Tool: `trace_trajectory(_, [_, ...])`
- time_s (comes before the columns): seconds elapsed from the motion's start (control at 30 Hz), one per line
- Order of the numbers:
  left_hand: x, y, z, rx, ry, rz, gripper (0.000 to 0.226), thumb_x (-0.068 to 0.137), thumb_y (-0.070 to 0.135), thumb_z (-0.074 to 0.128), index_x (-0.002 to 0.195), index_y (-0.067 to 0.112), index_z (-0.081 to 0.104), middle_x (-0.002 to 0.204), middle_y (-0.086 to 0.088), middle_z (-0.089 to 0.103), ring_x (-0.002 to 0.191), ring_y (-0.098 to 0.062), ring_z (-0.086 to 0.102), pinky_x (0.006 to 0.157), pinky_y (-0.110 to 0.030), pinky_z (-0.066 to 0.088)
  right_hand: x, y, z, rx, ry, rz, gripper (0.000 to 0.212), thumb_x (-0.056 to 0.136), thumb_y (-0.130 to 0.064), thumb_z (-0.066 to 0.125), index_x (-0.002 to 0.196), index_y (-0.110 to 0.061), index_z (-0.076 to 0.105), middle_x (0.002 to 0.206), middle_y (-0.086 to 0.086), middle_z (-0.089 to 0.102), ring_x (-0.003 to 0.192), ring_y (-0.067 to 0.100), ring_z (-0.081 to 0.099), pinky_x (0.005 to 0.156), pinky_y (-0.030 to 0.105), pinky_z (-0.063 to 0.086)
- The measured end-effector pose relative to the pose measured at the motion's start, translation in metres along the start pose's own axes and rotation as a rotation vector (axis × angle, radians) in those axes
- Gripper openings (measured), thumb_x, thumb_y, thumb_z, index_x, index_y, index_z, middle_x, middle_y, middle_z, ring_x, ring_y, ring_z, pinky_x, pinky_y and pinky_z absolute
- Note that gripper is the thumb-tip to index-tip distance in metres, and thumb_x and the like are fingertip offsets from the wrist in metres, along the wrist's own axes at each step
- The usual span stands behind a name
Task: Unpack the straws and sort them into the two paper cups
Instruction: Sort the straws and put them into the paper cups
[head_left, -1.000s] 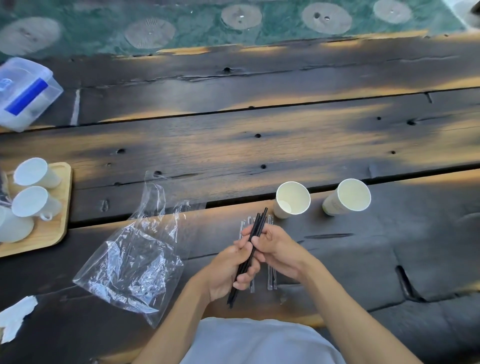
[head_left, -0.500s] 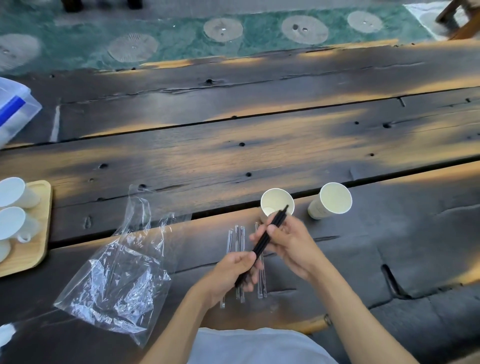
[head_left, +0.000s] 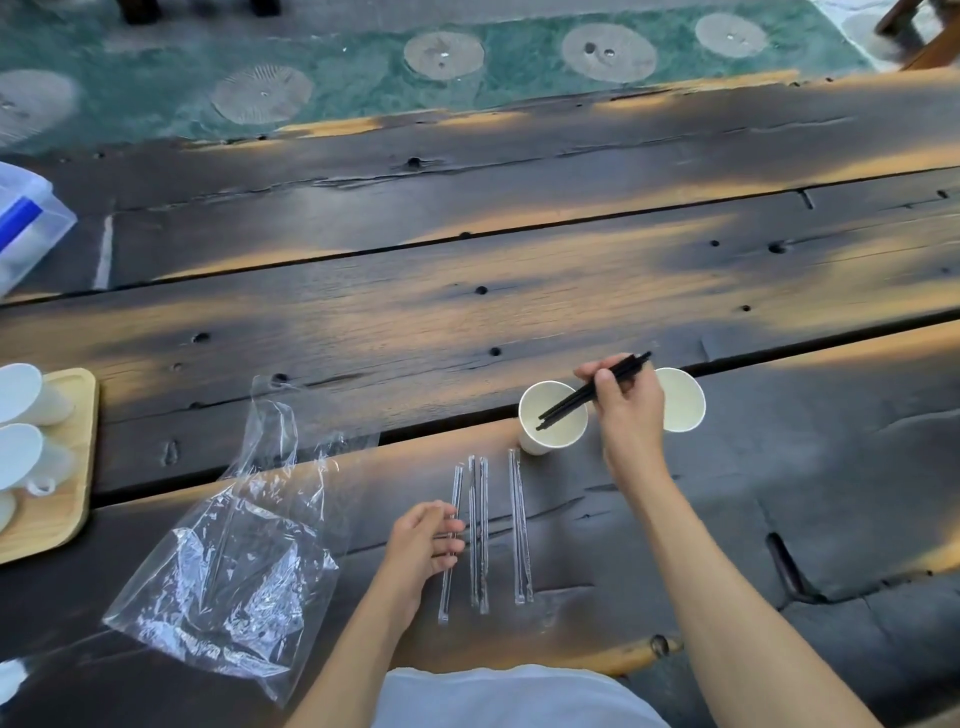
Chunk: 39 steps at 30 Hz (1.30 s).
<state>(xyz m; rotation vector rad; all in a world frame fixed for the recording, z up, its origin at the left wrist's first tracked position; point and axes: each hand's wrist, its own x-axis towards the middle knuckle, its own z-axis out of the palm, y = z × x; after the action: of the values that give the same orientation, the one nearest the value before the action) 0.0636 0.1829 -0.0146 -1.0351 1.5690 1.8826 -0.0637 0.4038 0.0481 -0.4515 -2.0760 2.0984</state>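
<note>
Head view: the right hand (head_left: 626, 410), right of centre, has its fingers (head_left: 605, 382) pinched shut on a small bundle of black straws (head_left: 592, 392), held at a slant with the lower tips dipping inside the nearer paper cup (head_left: 551, 418). The second paper cup (head_left: 683, 400) stands just beside it to the right, partly behind the hand and apparently empty. The left hand (head_left: 423, 540), lower centre, lies with loosely curled fingers (head_left: 451, 543) touching the leftmost of the clear wrapped straws (head_left: 480, 530) lined up on the dark wooden surface (head_left: 519, 291); it appears to grip nothing. A crumpled clear plastic bag (head_left: 234, 561) sits at lower left. Judged from here, the light cup could tip if the slanted bundle presses its rim on release, and tall straws leaning one way may topple it.
</note>
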Motion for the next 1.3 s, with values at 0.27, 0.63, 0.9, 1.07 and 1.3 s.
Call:
trace_trajectory(0.27, [0.002, -0.004, -0.005, -0.041, 0.014, -0.005, 0.028, 0.104, 0.024, 0.046, 0.106, 0.004, 0.065, 0.088, -0.011, 0.07, 0.068, -0.02, 0.063, 0.062, -0.028, 0.05, -0.005, 0.014, 0.006, -0.147, -0.09, 0.063, 0.015, 0.094, 0.001, 0.054, 0.107, -0.002, 0.062, 0.111, 0.009, 0.071, 0.106, 0.015, 0.065, 0.094, 0.024, 0.048])
trace_trajectory(0.63, [0.025, -0.018, -0.009, 0.141, 0.241, 0.058, 0.014, 0.101, 0.013, 0.05, 0.111, 0.016, 0.059, 0.109, -0.007, 0.063, 0.093, -0.019, 0.06, 0.091, -0.036, 0.052, -0.04, 0.035, -0.028, -0.168, 0.407, 0.17, 0.027, 0.094, -0.007, 0.038, 0.096, -0.024, 0.058, 0.097, 0.002, 0.066, 0.091, 0.018, 0.065, 0.085, 0.032, 0.048])
trace_trajectory(0.9, [0.043, -0.017, 0.019, 0.195, 0.187, -0.045, 0.026, 0.099, 0.012, 0.047, 0.122, 0.015, 0.06, 0.106, -0.004, 0.065, 0.094, -0.019, 0.061, 0.092, -0.038, 0.054, -0.086, 0.144, 0.015, -0.633, -0.309, 0.702, 0.031, 0.086, -0.011, 0.041, 0.11, -0.012, 0.06, 0.099, 0.01, 0.065, 0.088, 0.028, 0.061, 0.073, 0.037, 0.054])
trace_trajectory(1.07, [0.046, -0.016, 0.033, 0.159, 0.189, -0.056, 0.02, 0.096, 0.005, 0.049, 0.105, 0.013, 0.066, 0.087, -0.007, 0.067, 0.079, -0.021, 0.062, 0.085, -0.043, 0.058, -0.097, 0.117, 0.049, -0.585, -0.426, 0.684, 0.022, 0.093, 0.005, 0.039, 0.095, -0.009, 0.056, 0.082, 0.014, 0.058, 0.068, 0.023, 0.054, 0.063, 0.039, 0.055])
trace_trajectory(1.3, [0.044, -0.021, 0.03, 0.263, 0.246, -0.003, 0.022, 0.091, -0.002, 0.056, 0.091, 0.017, 0.069, 0.091, -0.007, 0.072, 0.088, -0.026, 0.07, 0.081, -0.042, 0.061, -0.108, 0.123, 0.069, -0.6, -0.412, 0.687, 0.016, 0.089, 0.001, 0.047, 0.089, -0.01, 0.06, 0.094, 0.018, 0.067, 0.069, 0.022, 0.06, 0.056, 0.027, 0.054])
